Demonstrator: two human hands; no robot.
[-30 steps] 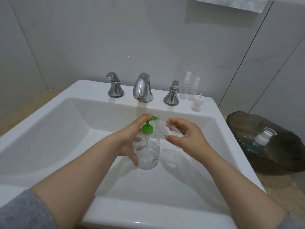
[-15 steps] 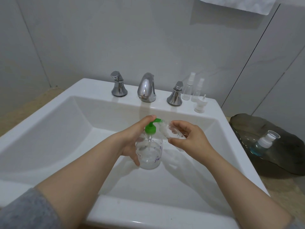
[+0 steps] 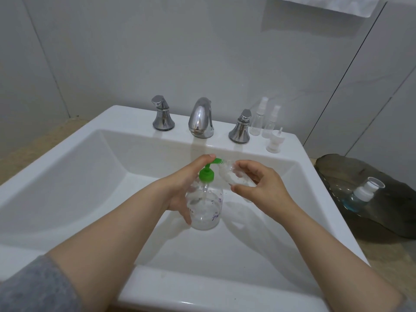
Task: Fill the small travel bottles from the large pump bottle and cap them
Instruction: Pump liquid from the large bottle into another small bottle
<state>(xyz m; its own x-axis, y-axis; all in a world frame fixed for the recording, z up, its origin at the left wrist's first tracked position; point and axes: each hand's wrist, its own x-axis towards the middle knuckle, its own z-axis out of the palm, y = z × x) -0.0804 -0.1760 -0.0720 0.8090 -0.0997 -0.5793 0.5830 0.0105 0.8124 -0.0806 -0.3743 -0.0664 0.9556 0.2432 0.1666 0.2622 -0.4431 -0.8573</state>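
Held over sink (image 3: 56, 167) for drips: L hand (image 3: 180, 190) fingers wrapped round pump bottle (image 3: 206, 210), thumb on green pump head (image 3: 216, 161) to press; R hand (image 3: 261, 188) fingers gripping small bottle (image 3: 229, 176), tilted, mouth at spout to catch liquid

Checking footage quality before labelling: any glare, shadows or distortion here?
Head view: soft, even light; glare streaks on the faucet; faint arm shadows in the sink; wide-angle lens slants the wall seams; the clear small bottle in the right hand barely stands out against white.
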